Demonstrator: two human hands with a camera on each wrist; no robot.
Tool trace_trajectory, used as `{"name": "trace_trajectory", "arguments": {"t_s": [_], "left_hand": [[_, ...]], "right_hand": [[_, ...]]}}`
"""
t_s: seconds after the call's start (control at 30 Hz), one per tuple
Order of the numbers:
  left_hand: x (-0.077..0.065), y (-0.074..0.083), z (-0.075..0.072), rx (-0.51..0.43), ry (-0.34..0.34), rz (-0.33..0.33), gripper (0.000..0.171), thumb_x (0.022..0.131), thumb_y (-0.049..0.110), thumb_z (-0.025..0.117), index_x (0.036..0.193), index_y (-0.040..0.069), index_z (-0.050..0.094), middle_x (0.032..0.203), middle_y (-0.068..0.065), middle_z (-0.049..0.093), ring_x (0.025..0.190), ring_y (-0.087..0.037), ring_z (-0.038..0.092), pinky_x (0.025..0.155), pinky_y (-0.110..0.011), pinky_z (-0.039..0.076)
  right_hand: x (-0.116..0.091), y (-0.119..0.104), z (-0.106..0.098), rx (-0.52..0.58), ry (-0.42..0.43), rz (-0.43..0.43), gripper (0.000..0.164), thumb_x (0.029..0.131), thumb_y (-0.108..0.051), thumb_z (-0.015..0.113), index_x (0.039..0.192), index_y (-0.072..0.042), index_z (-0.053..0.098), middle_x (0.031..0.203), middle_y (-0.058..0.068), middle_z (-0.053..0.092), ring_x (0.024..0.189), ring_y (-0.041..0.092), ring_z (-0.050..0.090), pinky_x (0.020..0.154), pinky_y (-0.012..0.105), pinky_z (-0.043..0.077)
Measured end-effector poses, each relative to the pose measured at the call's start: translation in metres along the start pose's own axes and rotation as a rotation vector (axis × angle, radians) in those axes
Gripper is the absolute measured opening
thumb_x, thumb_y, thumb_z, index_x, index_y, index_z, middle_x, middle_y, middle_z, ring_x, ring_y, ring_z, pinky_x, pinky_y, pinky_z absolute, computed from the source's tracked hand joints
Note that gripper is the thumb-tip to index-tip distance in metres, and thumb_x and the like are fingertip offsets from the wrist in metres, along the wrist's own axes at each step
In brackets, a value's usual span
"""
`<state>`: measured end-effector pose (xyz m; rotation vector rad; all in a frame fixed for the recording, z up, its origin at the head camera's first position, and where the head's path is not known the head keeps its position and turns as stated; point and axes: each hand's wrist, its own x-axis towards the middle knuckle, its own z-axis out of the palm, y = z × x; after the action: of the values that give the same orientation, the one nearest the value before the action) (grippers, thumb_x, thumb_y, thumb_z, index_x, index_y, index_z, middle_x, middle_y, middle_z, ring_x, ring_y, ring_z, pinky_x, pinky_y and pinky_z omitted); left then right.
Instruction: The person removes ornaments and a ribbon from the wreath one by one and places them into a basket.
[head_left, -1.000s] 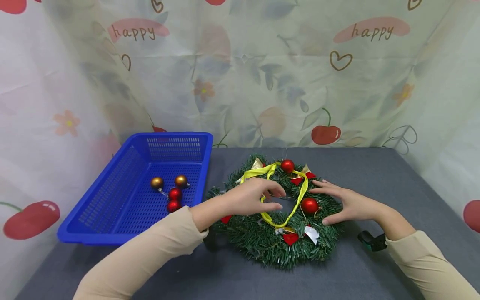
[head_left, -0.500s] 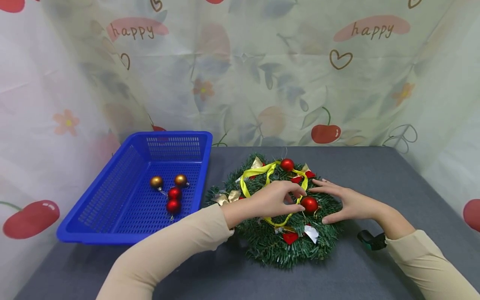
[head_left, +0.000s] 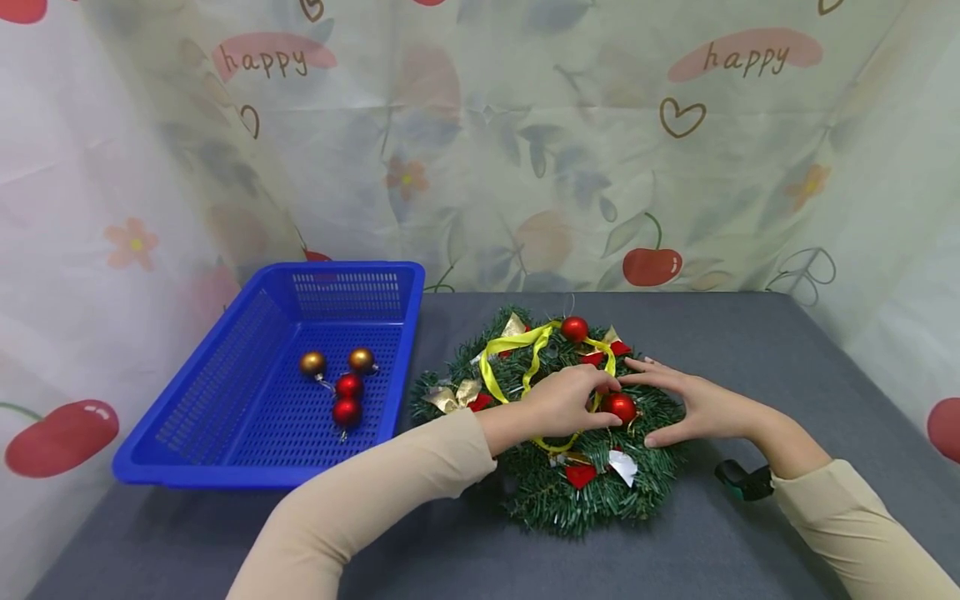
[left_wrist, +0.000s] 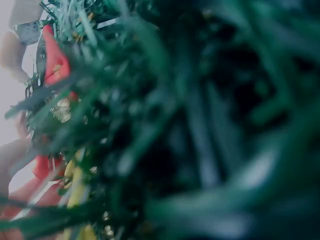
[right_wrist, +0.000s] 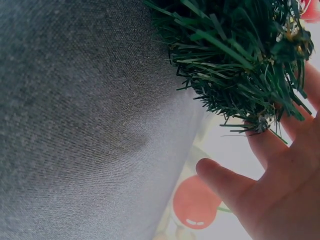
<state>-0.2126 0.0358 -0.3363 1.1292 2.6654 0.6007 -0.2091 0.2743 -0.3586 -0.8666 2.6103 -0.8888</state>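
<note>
A green Christmas wreath (head_left: 577,508) lies on the grey table, trimmed with gold, red and white bows and a loop of yellow ribbon (head_left: 517,340). My left hand (head_left: 566,400) reaches across its middle. Thumb and index finger are curled around a shiny red bauble (head_left: 621,408) on the wreath's right side. Opposite, my right hand (head_left: 701,406) is at the wreath's right edge, fingers and thumb spread; the right wrist view shows fingertips at the needles. A second red bauble (head_left: 574,329) sits at the wreath's top. Blurred needles fill most of the left wrist view.
To the left stands a blue plastic basket (head_left: 225,477) holding two gold baubles (head_left: 312,364) and two red baubles (head_left: 347,412). A patterned curtain (head_left: 487,167) closes off the back and sides of the table (head_left: 720,333).
My left hand has moved right across the wreath to the red bauble, its fingers now around it. The right hand has stayed at the wreath's edge.
</note>
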Motion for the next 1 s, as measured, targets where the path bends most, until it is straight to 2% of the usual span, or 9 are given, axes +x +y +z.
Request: {"name": "trace_trajectory", "arguments": {"t_s": [0.2, 0.4, 0.47, 0.7, 1.0], "left_hand": [[0.001, 0.0, 0.003, 0.028, 0.002, -0.012, 0.046, 0.089, 0.038, 0.062, 0.128, 0.015, 0.056, 0.119, 0.0, 0.062, 0.085, -0.007, 0.06, 0.074, -0.016, 0.048], [0.001, 0.001, 0.002, 0.019, -0.004, -0.01, 0.044, 0.089, 0.037, 0.062, 0.126, 0.015, 0.057, 0.117, 0.001, 0.064, 0.094, -0.01, 0.062, 0.072, -0.015, 0.048], [0.0, 0.001, 0.001, 0.02, -0.003, -0.008, 0.043, 0.089, 0.037, 0.062, 0.126, 0.016, 0.058, 0.116, 0.002, 0.065, 0.093, -0.009, 0.063, 0.071, -0.015, 0.048], [-0.005, 0.0, -0.008, -0.011, 0.013, 0.004, 0.041, 0.088, 0.035, 0.063, 0.124, 0.015, 0.059, 0.112, 0.001, 0.066, 0.072, -0.004, 0.06, 0.065, -0.013, 0.046], [-0.017, -0.001, -0.017, -0.022, 0.036, 0.008, 0.042, 0.087, 0.034, 0.064, 0.125, 0.015, 0.059, 0.11, 0.002, 0.067, 0.077, -0.003, 0.062, 0.068, -0.012, 0.047]], "right_hand": [[0.001, -0.001, -0.001, 0.003, -0.002, -0.011, 0.07, 0.077, -0.032, 0.075, 0.139, -0.018, 0.044, 0.154, 0.018, 0.021, 0.139, 0.051, 0.007, 0.098, 0.074, 0.021], [0.001, -0.003, -0.001, 0.01, -0.016, -0.023, 0.07, 0.078, -0.03, 0.074, 0.139, -0.015, 0.043, 0.153, 0.021, 0.021, 0.138, 0.052, 0.008, 0.096, 0.075, 0.023], [0.001, -0.003, -0.001, 0.013, -0.015, -0.016, 0.07, 0.078, -0.031, 0.075, 0.139, -0.015, 0.043, 0.154, 0.021, 0.021, 0.138, 0.052, 0.008, 0.096, 0.075, 0.023], [0.001, -0.002, 0.001, 0.004, 0.0, -0.008, 0.072, 0.077, -0.033, 0.075, 0.139, -0.017, 0.044, 0.153, 0.019, 0.022, 0.139, 0.05, 0.008, 0.098, 0.074, 0.022], [0.0, -0.002, 0.0, -0.002, 0.0, -0.007, 0.072, 0.077, -0.033, 0.075, 0.139, -0.016, 0.044, 0.154, 0.02, 0.021, 0.139, 0.051, 0.007, 0.097, 0.074, 0.022]]}}
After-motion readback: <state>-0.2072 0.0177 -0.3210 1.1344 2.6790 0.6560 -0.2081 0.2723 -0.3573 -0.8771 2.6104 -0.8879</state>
